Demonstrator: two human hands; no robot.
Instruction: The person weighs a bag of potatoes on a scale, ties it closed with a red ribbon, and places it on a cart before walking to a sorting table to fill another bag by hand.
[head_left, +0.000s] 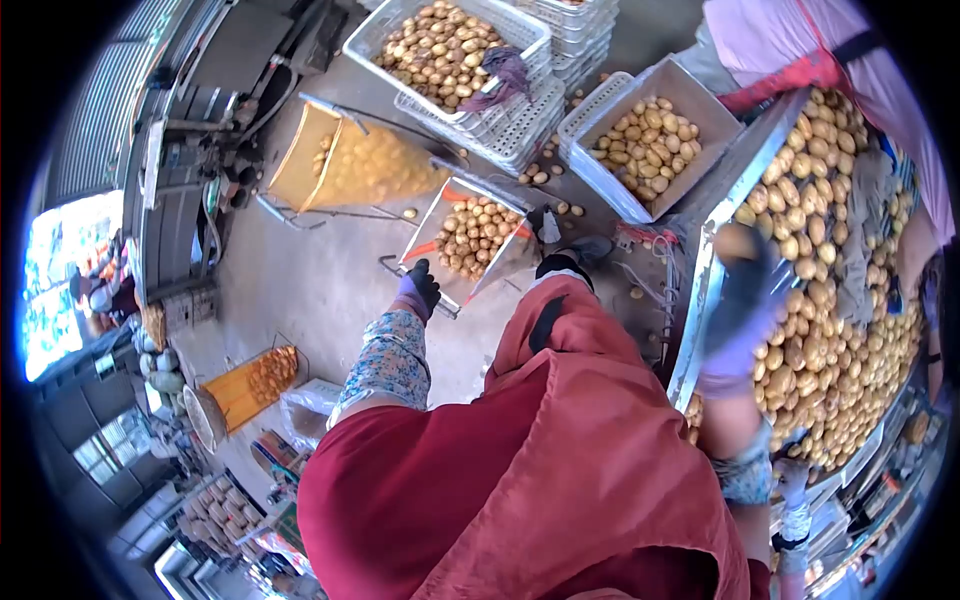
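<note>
My left hand (420, 290), in a dark glove with a purple cuff, hangs beside the near left edge of an open sack of potatoes (475, 238) on a metal frame. Its fingers look apart and nothing shows in them. Over the left edge of the sorting table (705, 290) is my right hand (738, 300), gloved and smeared by motion. A brownish potato (735, 243) shows at its fingertips, and the hand seems to hold it. Many loose potatoes (830, 370) cover the table, with a grey cloth (858, 240) lying among them.
A grey bin (640, 205) and a white crate (375, 45) on stacked crates hold potatoes. A filled yellow mesh sack (375, 165) stands on a frame. Another sack (240, 392) lies at lower left. A co-worker in pink (790, 40) leans over the table's far end.
</note>
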